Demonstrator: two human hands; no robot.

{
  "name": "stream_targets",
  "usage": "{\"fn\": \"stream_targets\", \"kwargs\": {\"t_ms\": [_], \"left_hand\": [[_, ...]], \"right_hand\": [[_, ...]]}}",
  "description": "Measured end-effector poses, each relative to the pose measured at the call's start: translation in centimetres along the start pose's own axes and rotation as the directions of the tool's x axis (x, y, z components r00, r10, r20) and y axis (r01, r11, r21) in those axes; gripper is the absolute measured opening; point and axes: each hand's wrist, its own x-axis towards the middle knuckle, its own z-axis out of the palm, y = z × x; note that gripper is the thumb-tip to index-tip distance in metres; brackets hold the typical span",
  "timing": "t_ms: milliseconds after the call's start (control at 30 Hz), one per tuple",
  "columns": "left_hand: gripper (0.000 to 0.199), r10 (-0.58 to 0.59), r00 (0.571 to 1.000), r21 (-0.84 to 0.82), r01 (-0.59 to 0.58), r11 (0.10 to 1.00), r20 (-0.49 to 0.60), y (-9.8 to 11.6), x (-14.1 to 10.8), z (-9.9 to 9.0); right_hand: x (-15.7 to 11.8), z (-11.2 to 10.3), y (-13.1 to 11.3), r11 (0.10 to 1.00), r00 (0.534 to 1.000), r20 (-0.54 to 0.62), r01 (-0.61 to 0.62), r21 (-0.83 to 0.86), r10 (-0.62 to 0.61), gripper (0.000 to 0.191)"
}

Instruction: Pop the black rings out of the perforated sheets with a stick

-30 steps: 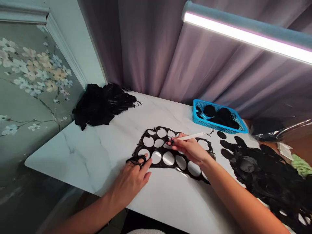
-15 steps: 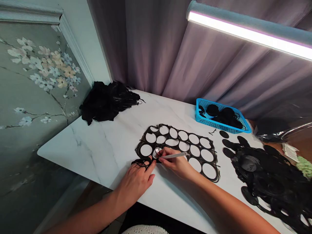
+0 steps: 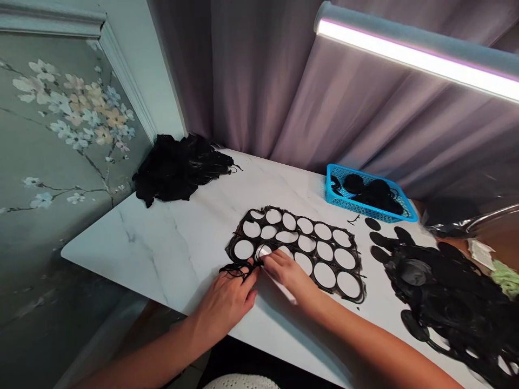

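A black rubber-like sheet (image 3: 298, 233) with rows of round cut-outs lies on the white marbled table (image 3: 162, 237). My left hand (image 3: 233, 294) rests at its front left corner, fingers closed, with a bundle of thin black rings (image 3: 234, 269) looped around them. Right beside it, my right hand (image 3: 288, 271) pinches a slim pale tool (image 3: 286, 292) whose shaft slants down toward me under the hand. One thin black ring edge shows at the cut-out by my right fingertips. The tool's working tip is hidden by my fingers.
A crumpled black pile (image 3: 178, 170) lies at the back left. The blue basket (image 3: 371, 210) at the back right contains black discs and rings. More black discs and sheets (image 3: 446, 302) are heaped on the right. A lamp (image 3: 405, 59) glows above.
In my right hand the pale tool has swung round: its free end pointed right and now points down toward me. My left hand has stayed about still.
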Motion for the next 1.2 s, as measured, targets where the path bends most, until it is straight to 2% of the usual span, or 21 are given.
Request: {"fn": "stream_targets", "kwargs": {"t_ms": [67, 133, 167, 233, 267, 300, 333, 400, 500, 600, 700, 767, 833, 900, 967, 1067, 1200], "left_hand": [[0.044, -0.005, 1.000, 0.001, 0.005, 1.000, 0.001, -0.1, 0.0, 0.0], [0.044, -0.002, 1.000, 0.008, 0.002, 1.000, -0.006, -0.1, 0.0, 0.0], [0.043, 0.003, 1.000, 0.010, -0.003, 1.000, -0.013, -0.1, 0.0, 0.0], [0.043, 0.011, 1.000, 0.004, -0.011, 1.000, -0.026, -0.1, -0.1, -0.1], [0.042, 0.012, 0.999, -0.003, -0.012, 1.000, -0.033, -0.1, -0.1, -0.2], [0.042, 0.010, 0.999, -0.010, -0.010, 1.000, -0.041, 0.0, -0.1, -0.2], [0.042, 0.011, 0.999, -0.016, -0.012, 1.000, -0.048, 0.0, -0.2, -0.3], [0.043, 0.018, 0.997, -0.013, -0.019, 1.000, -0.069, -0.1, -0.5, -0.4], [0.044, -0.008, 0.994, 0.061, 0.015, 0.998, -0.111, -0.3, -1.1, -0.4], [0.042, -0.079, 0.988, 0.148, 0.099, 0.984, -0.134, -0.7, -1.6, -0.5], [0.039, -0.101, 0.987, 0.176, 0.122, 0.977, -0.121, -1.1, -1.8, -0.7], [0.039, -0.095, 0.990, 0.178, 0.113, 0.977, -0.106, -1.2, -1.9, -0.8], [0.039, -0.092, 0.991, 0.171, 0.109, 0.979, -0.100, -1.3, -2.0, -0.8], [0.038, -0.093, 0.991, 0.156, 0.108, 0.982, -0.100, -1.3, -2.0, -0.8], [0.036, -0.100, 0.990, 0.135, 0.113, 0.984, -0.099, -1.3, -2.1, -0.9], [0.035, -0.109, 0.990, 0.100, 0.118, 0.988, -0.095, -1.4, -2.1, -0.9], [0.036, -0.109, 0.990, 0.072, 0.115, 0.991, -0.089, -1.5, -2.1, -0.8]], "right_hand": [[0.1, -0.8, 1.0, 0.993, 0.998, -0.037, 0.051, -0.107, -0.056, 0.012], [0.5, -2.5, 3.2, 0.985, 0.981, -0.193, -0.052, -0.164, 0.020, 0.013], [0.8, -3.7, 4.5, 0.975, 0.945, -0.313, -0.147, -0.166, 0.089, 0.012], [1.6, -5.9, 6.9, 0.923, 0.809, -0.529, -0.367, -0.114, 0.256, 0.011], [2.1, -6.8, 7.7, 0.910, 0.759, -0.567, -0.413, -0.041, 0.320, 0.010], [2.5, -7.4, 8.0, 0.900, 0.729, -0.568, -0.434, 0.047, 0.381, 0.012], [3.0, -7.8, 7.9, 0.895, 0.732, -0.528, -0.421, 0.145, 0.430, 0.014], [3.9, -7.4, 6.7, 0.862, 0.801, -0.358, -0.355, 0.362, 0.480, 0.020], [4.8, -5.2, 3.7, 0.707, 0.891, -0.071, -0.305, 0.638, 0.448, 0.025], [5.4, -2.9, 1.6, 0.540, 0.915, 0.137, -0.339, 0.770, 0.379, 0.027], [5.5, -1.4, 0.7, 0.469, 0.915, 0.274, -0.388, 0.793, 0.296, 0.028], [5.4, -0.8, 0.6, 0.525, 0.933, 0.273, -0.357, 0.773, 0.233, 0.028], [5.3, -0.5, 0.7, 0.640, 0.957, 0.220, -0.290, 0.711, 0.189, 0.027], [5.2, -0.2, 0.7, 0.739, 0.967, 0.184, -0.254, 0.624, 0.177, 0.025], [5.1, -0.1, 0.6, 0.797, 0.968, 0.172, -0.249, 0.550, 0.184, 0.022], [5.1, 0.0, 0.6, 0.829, 0.968, 0.161, -0.249, 0.501, 0.194, 0.019], [5.0, -0.1, 0.4, 0.820, 0.965, 0.167, -0.259, 0.511, 0.201, 0.018]]}}
